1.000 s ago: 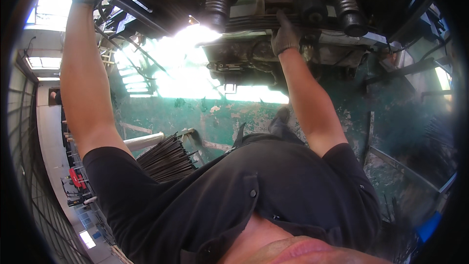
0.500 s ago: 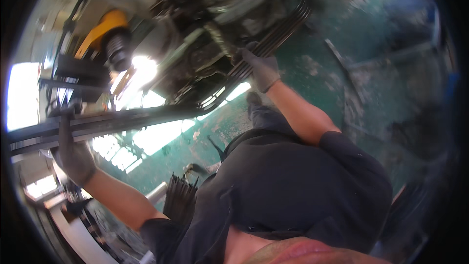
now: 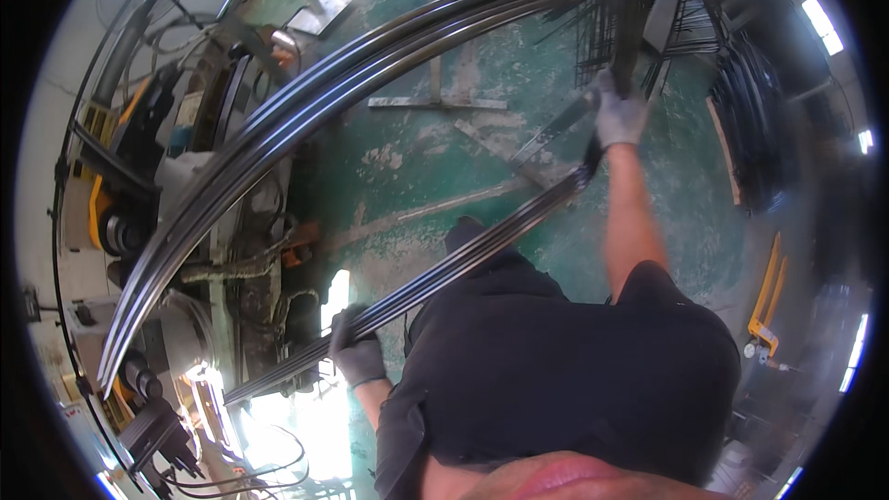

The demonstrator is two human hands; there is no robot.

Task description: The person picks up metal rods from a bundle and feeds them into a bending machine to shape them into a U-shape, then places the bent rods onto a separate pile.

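A bundle of several long, dark metal bars point(image 3: 472, 253), bent into a wide U, spans much of the view. One side of it runs low past my body, and the other long side point(image 3: 306, 111) sweeps from the far right to the left. My gloved left hand point(image 3: 356, 349) is closed round the low side near its left end. Farther off on the right, my gloved right hand point(image 3: 621, 118) grips the bundle at its bent part, slightly smeared by motion. The fingers' far side is hidden there.
A machine with hoses and a yellow part point(image 3: 96, 208) stands along the left. On the green floor lies a metal T-shaped stand base point(image 3: 437, 104). Dark rods are stacked point(image 3: 748, 130) at the right, near a yellow frame point(image 3: 768, 296). A wire rack point(image 3: 694, 23) stands far right.
The view has turned rightward, leaving the machine at the left. The bars have swung away from it with both hands still on them; my right hand now reaches farther out.
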